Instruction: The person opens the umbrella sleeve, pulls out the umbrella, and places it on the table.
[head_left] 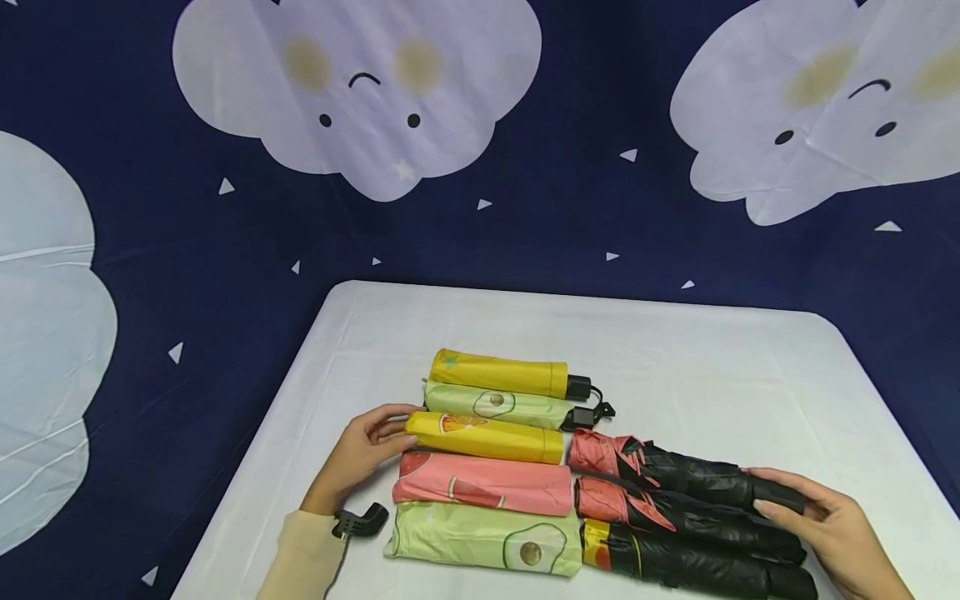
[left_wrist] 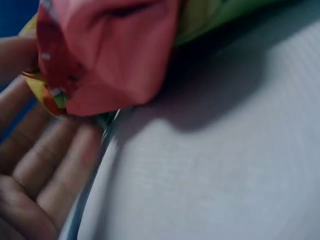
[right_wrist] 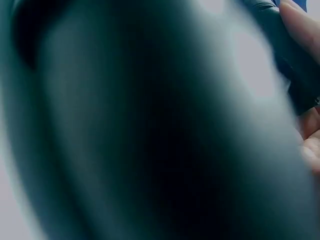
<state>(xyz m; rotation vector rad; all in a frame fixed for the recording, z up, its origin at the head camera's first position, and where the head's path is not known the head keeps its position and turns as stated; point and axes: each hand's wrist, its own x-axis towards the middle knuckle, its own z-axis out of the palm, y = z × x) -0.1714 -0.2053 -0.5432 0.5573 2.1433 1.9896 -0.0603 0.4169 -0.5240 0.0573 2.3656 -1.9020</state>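
Observation:
My left hand (head_left: 369,446) holds the left end of a yellow umbrella sleeve (head_left: 487,439) with an orange-slice print, thumb on the near side and fingers at the far side. In the left wrist view, a pink watermelon-print sleeve (left_wrist: 120,55) bulges close beside the left fingers (left_wrist: 37,165). At the right, my right hand (head_left: 832,521) grips the end of a folded black umbrella (head_left: 697,471) whose other end shows pink cloth. The right wrist view has the right thumb (right_wrist: 302,27) against a dark handle, while a large blurred dark shape covers most of that picture.
Beyond the left hand lie a yellow sleeved umbrella (head_left: 498,372) and a green avocado-print one (head_left: 525,407), both with black handles. Nearer lies a green avocado-print sleeve (head_left: 450,533). Two more black folded umbrellas, one yellow-tipped (head_left: 675,558), lie at the right on the white table (head_left: 712,358).

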